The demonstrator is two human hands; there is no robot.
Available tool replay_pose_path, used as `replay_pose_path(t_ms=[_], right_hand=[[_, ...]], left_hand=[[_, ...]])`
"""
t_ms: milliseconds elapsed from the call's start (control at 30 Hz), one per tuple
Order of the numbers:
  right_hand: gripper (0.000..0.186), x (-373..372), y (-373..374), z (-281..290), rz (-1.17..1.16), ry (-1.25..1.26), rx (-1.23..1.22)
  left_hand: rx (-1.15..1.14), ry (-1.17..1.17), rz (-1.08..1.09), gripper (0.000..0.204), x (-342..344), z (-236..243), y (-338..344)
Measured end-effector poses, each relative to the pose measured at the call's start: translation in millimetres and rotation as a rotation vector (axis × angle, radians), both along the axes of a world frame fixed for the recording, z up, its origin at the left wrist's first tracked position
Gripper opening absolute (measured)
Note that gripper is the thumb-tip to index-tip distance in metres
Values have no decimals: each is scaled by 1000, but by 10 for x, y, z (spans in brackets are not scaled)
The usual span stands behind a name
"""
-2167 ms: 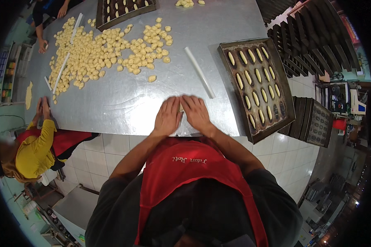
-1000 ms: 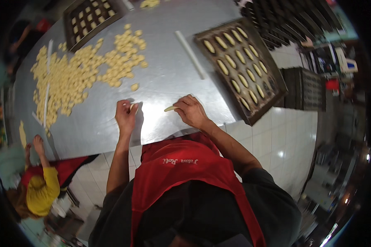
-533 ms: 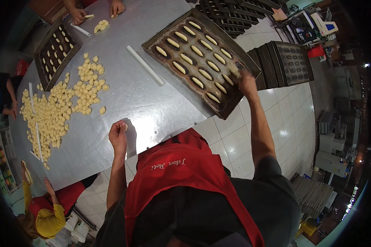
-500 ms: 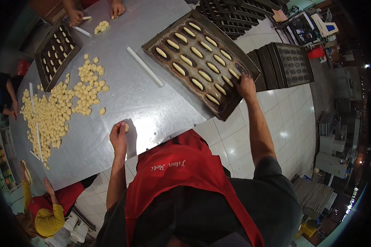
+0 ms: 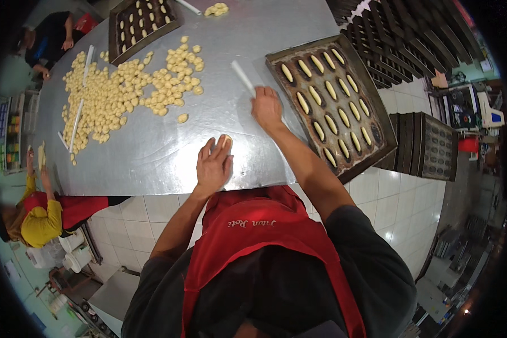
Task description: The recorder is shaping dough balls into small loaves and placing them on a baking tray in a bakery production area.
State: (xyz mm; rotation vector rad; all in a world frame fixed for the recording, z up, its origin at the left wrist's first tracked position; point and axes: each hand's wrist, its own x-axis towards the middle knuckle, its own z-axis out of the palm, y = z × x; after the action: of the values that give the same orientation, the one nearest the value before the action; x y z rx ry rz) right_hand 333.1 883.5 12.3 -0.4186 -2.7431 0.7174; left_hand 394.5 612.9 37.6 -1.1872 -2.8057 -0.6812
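Note:
My left hand (image 5: 212,168) lies on the metal table with its fingers stretched out. Under its fingertips sits a small piece of pale dough (image 5: 227,138), partly covered. My right hand (image 5: 266,108) is closed around a white rolling pin (image 5: 241,75), whose far end sticks out past the fingers. Just right of that hand, a dark baking tray (image 5: 385,121) holds rows of finger-shaped dough pieces (image 5: 330,89) in its hollows. To the left spreads a large heap of dough balls (image 5: 104,97), with one stray dough ball (image 5: 182,118) nearer me.
Another filled tray (image 5: 145,38) stands at the far left of the table (image 5: 152,169). Thin white rods (image 5: 76,125) lie along the heap. Stacked trays (image 5: 409,143) and dark racks (image 5: 405,42) stand at right. Co-workers are at left, one in a yellow sleeve (image 5: 49,217).
My right hand has left the tray's near corner and taken hold of the rolling pin. My left hand has flattened over the dough piece. The whole view has turned and shifted.

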Motion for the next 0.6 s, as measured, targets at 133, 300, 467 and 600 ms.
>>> replay_pose_path(t_ms=[133, 300, 467, 600], right_hand=[[26, 821, -340, 99, 247, 80, 63], [41, 518, -577, 118, 596, 135, -74], [66, 814, -761, 205, 385, 56, -55], [50, 1222, -655, 205, 418, -199, -222]], left_hand=[[-71, 26, 46, 65, -56, 269, -125], [-120, 33, 233, 77, -859, -124, -115], [-192, 64, 69, 73, -583, -94, -250], [-107, -195, -128, 69, 40, 61, -461]])
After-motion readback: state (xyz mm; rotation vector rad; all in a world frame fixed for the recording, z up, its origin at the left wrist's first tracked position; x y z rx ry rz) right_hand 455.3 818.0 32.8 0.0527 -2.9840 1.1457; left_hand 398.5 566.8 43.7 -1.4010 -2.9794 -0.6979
